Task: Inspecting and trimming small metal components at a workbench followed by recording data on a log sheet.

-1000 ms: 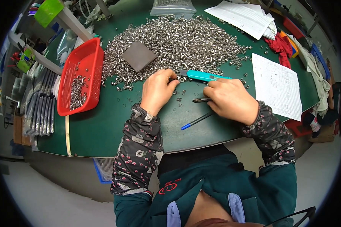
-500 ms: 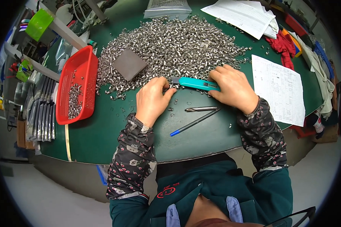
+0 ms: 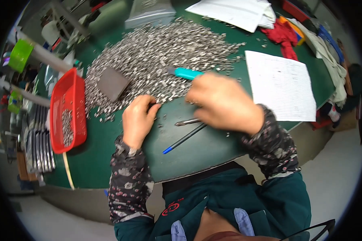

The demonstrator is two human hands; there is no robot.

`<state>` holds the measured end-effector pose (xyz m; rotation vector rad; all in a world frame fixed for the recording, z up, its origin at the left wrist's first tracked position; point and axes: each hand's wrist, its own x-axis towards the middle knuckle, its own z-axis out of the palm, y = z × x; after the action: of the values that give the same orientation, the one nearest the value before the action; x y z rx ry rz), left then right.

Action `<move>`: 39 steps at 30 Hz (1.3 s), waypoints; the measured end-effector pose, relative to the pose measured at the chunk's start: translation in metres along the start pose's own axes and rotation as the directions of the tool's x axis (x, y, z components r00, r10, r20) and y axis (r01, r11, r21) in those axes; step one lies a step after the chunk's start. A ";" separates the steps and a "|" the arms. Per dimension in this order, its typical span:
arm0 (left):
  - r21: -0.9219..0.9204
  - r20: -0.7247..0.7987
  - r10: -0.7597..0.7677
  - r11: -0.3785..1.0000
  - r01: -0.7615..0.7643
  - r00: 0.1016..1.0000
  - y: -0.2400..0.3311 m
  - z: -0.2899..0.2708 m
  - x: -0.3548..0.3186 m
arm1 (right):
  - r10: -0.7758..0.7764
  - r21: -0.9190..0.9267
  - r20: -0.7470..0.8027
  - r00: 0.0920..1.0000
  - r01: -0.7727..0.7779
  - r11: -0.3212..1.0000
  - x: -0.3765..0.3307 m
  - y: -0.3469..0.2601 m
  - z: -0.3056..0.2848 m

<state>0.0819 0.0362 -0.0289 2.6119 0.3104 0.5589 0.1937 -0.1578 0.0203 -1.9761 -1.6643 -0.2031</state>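
My left hand (image 3: 138, 120) rests at the pile's near edge, thumb and forefinger pinched together; whatever lies between the tips is too small to make out. Smeared by motion, my right hand (image 3: 225, 102) is curled around the rear of a teal utility knife (image 3: 187, 73), whose blade end points left over the heap of small metal rings (image 3: 161, 56). Just below its fingers lie a metal drill bit (image 3: 186, 122), partly covered by the hand, and a dark pen with a blue end (image 3: 183, 139). A grey square block (image 3: 112, 83) sits on the heap's left side.
A red plastic basket (image 3: 79, 116) with some rings stands at the left. Written sheets (image 3: 281, 86) lie at the right, more papers (image 3: 233, 12) at the back. A clear plastic bag (image 3: 151, 16) and a red cloth (image 3: 281, 36) lie on the far side of the green table (image 3: 213, 154).
The utility knife has lifted away from my left hand, farther over the heap, together with my right hand. My left hand stays at the heap's edge. The whole view has shifted and turned.
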 end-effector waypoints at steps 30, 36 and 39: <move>-0.101 0.018 -0.085 0.991 0.086 0.996 -0.011 -0.001 -0.002 | 0.732 -0.314 -0.547 0.406 -0.910 0.269 -0.169 0.077 -0.073; -0.587 -0.010 -0.144 0.802 0.110 0.990 -0.022 -0.002 -0.002 | 0.697 -0.391 -0.561 0.446 -0.885 0.251 -0.182 0.085 -0.074; -0.792 0.131 -0.311 0.538 0.288 0.941 -0.016 -0.008 -0.002 | 0.610 -0.383 -0.549 0.571 -0.821 0.424 -0.153 0.063 -0.074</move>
<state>0.0744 0.0523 -0.0302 1.6033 0.3906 0.4579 0.2356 -0.3326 -0.0048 -2.7612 -0.3643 -0.7662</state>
